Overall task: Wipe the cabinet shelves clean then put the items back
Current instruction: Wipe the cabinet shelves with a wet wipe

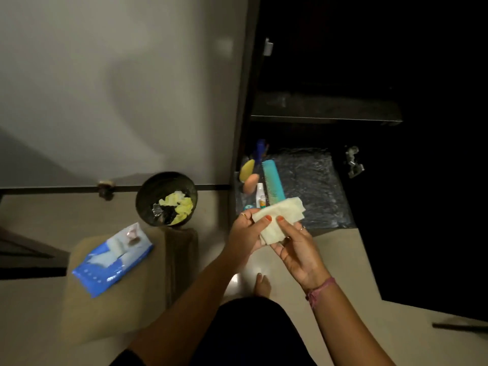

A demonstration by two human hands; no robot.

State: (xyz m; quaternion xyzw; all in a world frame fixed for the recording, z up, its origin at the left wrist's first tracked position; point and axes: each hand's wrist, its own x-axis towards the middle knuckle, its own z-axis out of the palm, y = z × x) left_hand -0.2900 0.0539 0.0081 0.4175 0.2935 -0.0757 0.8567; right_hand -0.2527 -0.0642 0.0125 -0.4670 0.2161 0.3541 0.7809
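Both hands hold a pale folded wipe (284,213) in front of the open dark cabinet. My left hand (244,232) grips its left edge, thumb on top. My right hand (295,249) pinches it from the right, thumb pressing the cloth. Just beyond the wipe, the lower shelf (317,191) is lined with crinkled plastic. On the shelf's left side lie a teal comb (273,179), a yellow sponge (247,166), an orange sponge (250,182), a white tube (260,195) and a blue bottle (260,149). The upper shelf (324,108) looks bare and dim.
A dark bin (148,199) holding used yellow wipes stands on the floor left of the cabinet. A blue wet-wipe pack (112,260) lies on a beige stool (111,307). A metal hinge (353,161) sticks out at the shelf's right. My foot (262,285) is below the hands.
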